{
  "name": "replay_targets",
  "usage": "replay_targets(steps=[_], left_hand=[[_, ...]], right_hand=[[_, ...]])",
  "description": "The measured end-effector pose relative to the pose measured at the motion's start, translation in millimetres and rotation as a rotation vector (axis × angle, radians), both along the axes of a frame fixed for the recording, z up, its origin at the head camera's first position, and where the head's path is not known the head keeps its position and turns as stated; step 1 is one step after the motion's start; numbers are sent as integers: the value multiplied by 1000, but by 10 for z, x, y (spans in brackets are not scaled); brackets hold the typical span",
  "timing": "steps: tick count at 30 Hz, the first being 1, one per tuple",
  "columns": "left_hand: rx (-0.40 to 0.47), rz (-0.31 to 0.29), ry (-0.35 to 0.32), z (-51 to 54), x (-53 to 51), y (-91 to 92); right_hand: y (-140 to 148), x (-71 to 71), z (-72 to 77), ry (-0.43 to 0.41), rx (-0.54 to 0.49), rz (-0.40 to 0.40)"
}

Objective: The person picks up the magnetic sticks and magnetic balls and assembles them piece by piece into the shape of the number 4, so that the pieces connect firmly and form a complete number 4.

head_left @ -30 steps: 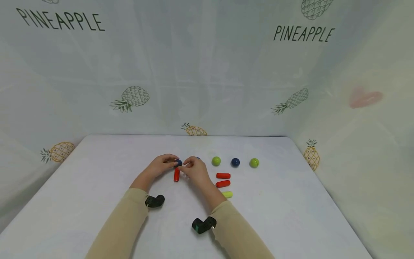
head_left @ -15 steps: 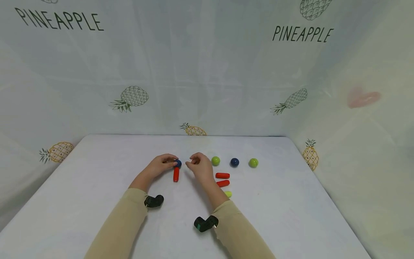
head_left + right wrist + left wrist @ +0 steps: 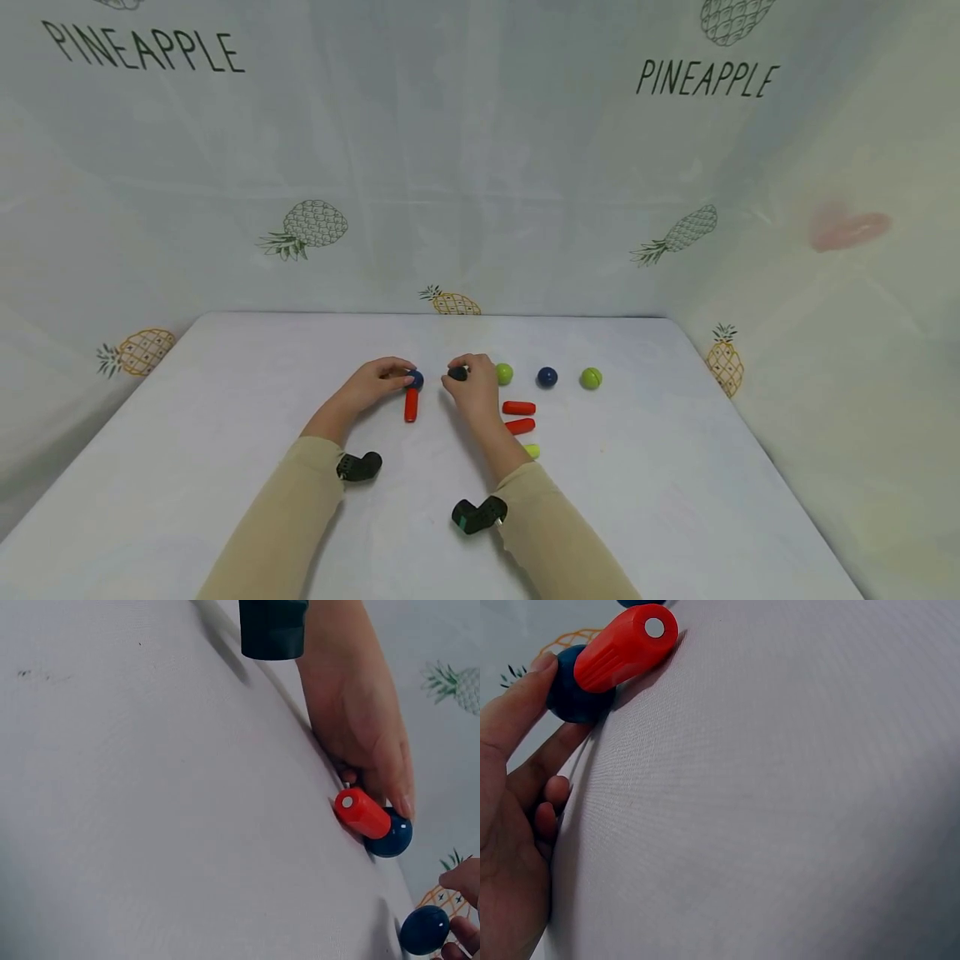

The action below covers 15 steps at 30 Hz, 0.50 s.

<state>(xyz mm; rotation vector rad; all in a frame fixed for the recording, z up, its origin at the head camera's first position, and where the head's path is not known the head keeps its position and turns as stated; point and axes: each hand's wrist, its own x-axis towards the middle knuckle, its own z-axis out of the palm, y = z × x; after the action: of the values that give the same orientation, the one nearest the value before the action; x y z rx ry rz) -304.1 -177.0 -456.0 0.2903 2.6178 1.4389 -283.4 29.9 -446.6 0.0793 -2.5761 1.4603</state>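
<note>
Begin nearest the body: carry the right forearm clear of the yellow stick [image 3: 532, 451], partly hidden just beside it; allow the same margin for the lower red stick [image 3: 521, 426] and the upper red stick [image 3: 519, 407], both to the right of the right wrist, to avoid sweeping either across the desk [image 3: 675, 500].

Next, check the left red stick [image 3: 411, 407], just off the left fingertips, with far end against the left-hand blue ball [image 3: 562, 701]; cannot tell how firmly joined.

Hold that ball between thumb and fingers of the left hand [image 3: 373, 385], gap no wider than the ball; press lightly and without twisting, to spare the alignment.

Control the right-hand blue ball [image 3: 423, 930] with the right hand [image 3: 478, 396], fingers curled against it; cannot tell whether fully lifted; close the thumb evenly before shifting, as likely to roll.

Farthest right, guard the near green ball [image 3: 506, 373], just beside the right hand, from the knuckles; leave the loose blue ball [image 3: 547, 377] and the outer green ball [image 3: 591, 378], farther right of that hand, undisturbed.
</note>
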Motion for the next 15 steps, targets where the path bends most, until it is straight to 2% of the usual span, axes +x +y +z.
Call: replay_targets(steps=[15], left_hand=[[-33, 21, -31, -33, -31, -2]], right_hand=[[-41, -75, -141, -74, -42, -23]])
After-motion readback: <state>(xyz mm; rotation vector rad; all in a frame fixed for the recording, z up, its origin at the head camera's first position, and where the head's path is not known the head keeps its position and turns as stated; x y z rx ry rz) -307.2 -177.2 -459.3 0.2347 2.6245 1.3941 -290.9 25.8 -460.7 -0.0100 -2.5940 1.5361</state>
